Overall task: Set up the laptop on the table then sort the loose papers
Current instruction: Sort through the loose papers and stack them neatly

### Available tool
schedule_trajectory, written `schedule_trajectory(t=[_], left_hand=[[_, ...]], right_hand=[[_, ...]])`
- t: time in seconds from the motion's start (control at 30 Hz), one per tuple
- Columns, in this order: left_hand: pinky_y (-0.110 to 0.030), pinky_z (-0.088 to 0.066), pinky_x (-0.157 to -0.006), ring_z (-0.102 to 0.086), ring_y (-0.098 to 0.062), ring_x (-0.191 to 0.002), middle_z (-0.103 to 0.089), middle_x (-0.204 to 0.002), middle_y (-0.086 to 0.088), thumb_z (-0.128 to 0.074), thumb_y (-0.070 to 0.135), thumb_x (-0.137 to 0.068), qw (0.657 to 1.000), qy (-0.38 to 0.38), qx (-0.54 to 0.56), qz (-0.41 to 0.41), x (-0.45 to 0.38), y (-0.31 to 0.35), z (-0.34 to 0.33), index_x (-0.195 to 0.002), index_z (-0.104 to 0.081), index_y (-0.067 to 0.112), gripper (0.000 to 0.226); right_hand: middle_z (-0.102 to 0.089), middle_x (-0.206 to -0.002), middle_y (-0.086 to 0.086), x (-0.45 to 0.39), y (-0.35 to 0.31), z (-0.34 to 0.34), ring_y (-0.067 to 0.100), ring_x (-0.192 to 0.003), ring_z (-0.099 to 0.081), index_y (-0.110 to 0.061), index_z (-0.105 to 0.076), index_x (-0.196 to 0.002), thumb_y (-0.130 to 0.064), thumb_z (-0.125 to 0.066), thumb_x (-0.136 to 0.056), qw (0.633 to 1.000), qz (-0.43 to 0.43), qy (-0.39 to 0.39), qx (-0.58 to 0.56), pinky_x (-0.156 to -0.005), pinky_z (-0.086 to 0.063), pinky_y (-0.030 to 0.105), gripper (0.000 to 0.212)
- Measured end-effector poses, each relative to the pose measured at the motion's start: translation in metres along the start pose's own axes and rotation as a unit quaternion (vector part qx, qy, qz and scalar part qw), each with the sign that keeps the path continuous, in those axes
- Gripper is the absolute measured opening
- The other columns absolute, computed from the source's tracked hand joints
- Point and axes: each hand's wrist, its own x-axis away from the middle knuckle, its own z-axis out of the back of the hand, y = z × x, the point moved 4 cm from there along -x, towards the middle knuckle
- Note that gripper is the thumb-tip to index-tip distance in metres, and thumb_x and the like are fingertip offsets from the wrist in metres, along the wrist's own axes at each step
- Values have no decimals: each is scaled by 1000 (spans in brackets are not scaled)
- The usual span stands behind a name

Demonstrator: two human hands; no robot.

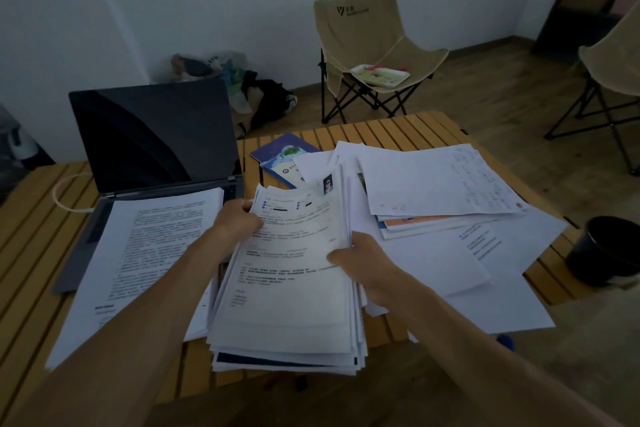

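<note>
Grey metal laptop (152,163) stands open with a dark screen at the left of the slatted wooden counter (408,132), a printed white sheet (149,253) lying over its keyboard. Just right of it, the left hand (239,222) and the right hand (360,260) grip the sides of a thick stack of white papers (291,288). Further right, loose white sheets (443,184) lie spread across the counter

Slatted wood table (408,130) — matt paper stack (291,288), glossy laptop screen (152,135)
</note>
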Motion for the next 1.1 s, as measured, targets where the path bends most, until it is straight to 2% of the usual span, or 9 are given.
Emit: schedule_trajectory(t=[0.17, 0.27, 0.33, 0.43, 0.57, 0.7, 0.83, 1.0, 1.1], left_hand=[[-37, -51, -89, -62, -26, -102, -64, -114, -8, -69, 2, -87, 993, -13, 119, 23, 2, -2, -5, -118, -61, 6, 32], [-41, -56, -89, -69, -27, -100, -69, -117, -9, -81, 30, -79, 975, -13, 220, 17, 8, 4, -6, -115, -63, 8, 47], [-43, -55, -91, -70, -28, -103, -71, -118, -10, -78, 45, -76, 946, -87, 313, 17, 16, 19, -8, -121, -66, 11, 58], [-43, -55, -88, -68, -29, -107, -70, -118, -13, -69, 35, -88, 909, -145, 390, -37, 34, 64, -1, -123, -66, 10, 44], [-39, -58, -80, -70, -29, -102, -72, -113, -14, -71, 19, -86, 907, -80, 378, -170, 56, 131, 32, -119, -67, 4, 36], [-38, -60, -75, -73, -27, -94, -75, -107, -10, -69, 18, -89, 900, -47, 343, -266, 78, 164, 63, -110, -70, 7, 24], [-43, -58, -87, -70, -26, -103, -73, -113, -7, -68, 23, -89, 915, -77, 287, -273, 84, 139, 50, -117, -70, 11, 30], [-42, -56, -91, -69, -21, -107, -73, -115, -4, -75, 24, -84, 914, -67, 291, -276, 91, 138, 34, -118, -70, 12, 36], [-36, -59, -84, -71, -21, -101, -75, -109, -4, -75, 28, -83, 918, -55, 287, -269, 95, 146, 43, -112, -73, 13, 33]], right_hand=[[-72, -115, 15, -3, 3, 37, 33, -105, -69, -3, -68, -118, 9, -57, -89, 998, 0, -5, -58, -95, -55, 48, 33], [-73, -115, 16, 3, -8, 61, 35, -108, -69, -3, -66, -121, 10, -53, -92, 992, 70, -31, -96, -94, -56, 49, 34], [-72, -119, 14, 8, -15, 76, 33, -111, -68, -6, -64, -124, 6, -53, -94, 986, 114, -45, -110, -95, -55, 49, 34], [-70, -124, 13, 19, -30, 86, 32, -112, -67, -6, -60, -130, 3, -54, -96, 976, 170, -58, -121, -92, -57, 47, 36], [-72, -119, 9, 34, -64, 87, 24, -109, -69, -6, -60, -128, 2, -55, -96, 957, 272, -23, -102, -86, -59, 38, 34], [-74, -112, 3, 40, -91, 89, 18, -105, -70, -10, -63, -122, -1, -61, -93, 943, 322, 3, -85, -79, -59, 27, 31], [-72, -117, 6, 28, -66, 85, 23, -111, -68, -12, -66, -122, -9, -76, -82, 962, 268, -26, -56, -90, -58, 43, 41], [-75, -107, -3, 17, -60, 73, 17, -107, -68, -20, -72, -111, -9, -78, -83, 966, 254, 16, -38, -82, -60, 30, 31], [-76, -108, -3, 17, -65, 74, 17, -107, -69, -20, -72, -112, -13, -78, -84, 965, 258, 20, -39, -85, -60, 33, 30]])
